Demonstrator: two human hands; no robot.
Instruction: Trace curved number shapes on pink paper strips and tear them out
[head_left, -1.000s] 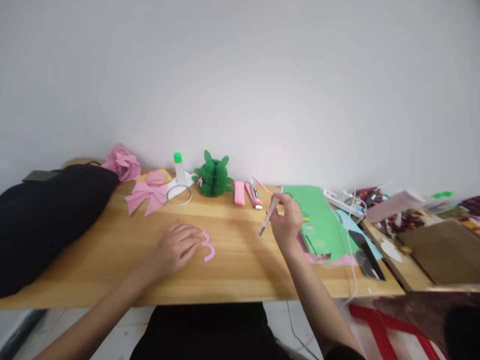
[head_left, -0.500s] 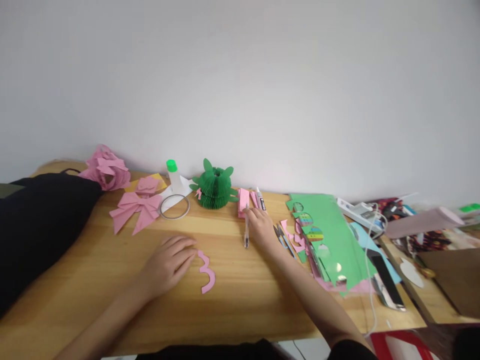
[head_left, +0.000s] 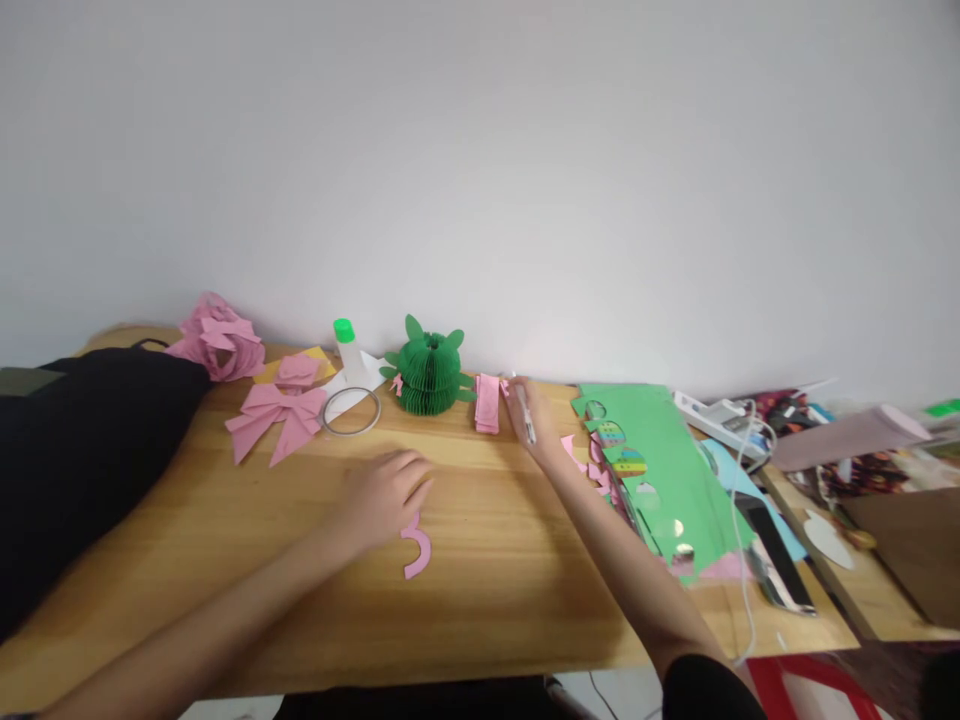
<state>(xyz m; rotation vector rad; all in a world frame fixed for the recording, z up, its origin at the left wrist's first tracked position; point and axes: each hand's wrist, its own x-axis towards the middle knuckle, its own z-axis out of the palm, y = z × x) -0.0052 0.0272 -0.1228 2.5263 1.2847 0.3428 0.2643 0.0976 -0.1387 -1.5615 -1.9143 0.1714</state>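
My right hand [head_left: 541,432] is closed around a clear pen [head_left: 527,415] near the wall, just right of a folded pink paper stack [head_left: 487,404]. Its fingers are at some pink paper pieces [head_left: 505,388] and partly hide them. My left hand [head_left: 386,495] is slightly blurred, palm down and loosely open over the table. It covers the upper end of a wavy pink paper cutout [head_left: 424,556], whose lower curve stays visible. A green honeycomb paper ball with leaves [head_left: 427,375] stands between the hands, further back.
A glue stick [head_left: 349,350], a ring [head_left: 326,412] and a pink paper bow [head_left: 279,412] lie at the back left, beside a black bag [head_left: 90,450]. Green paper [head_left: 660,480], pink scraps [head_left: 598,475], a phone [head_left: 772,550] and a power strip [head_left: 709,425] lie right.
My right hand has moved right with the pen, from the folded pink stack to the pieces beside it. My left hand has slid right and forward, over the top of the wavy cutout.
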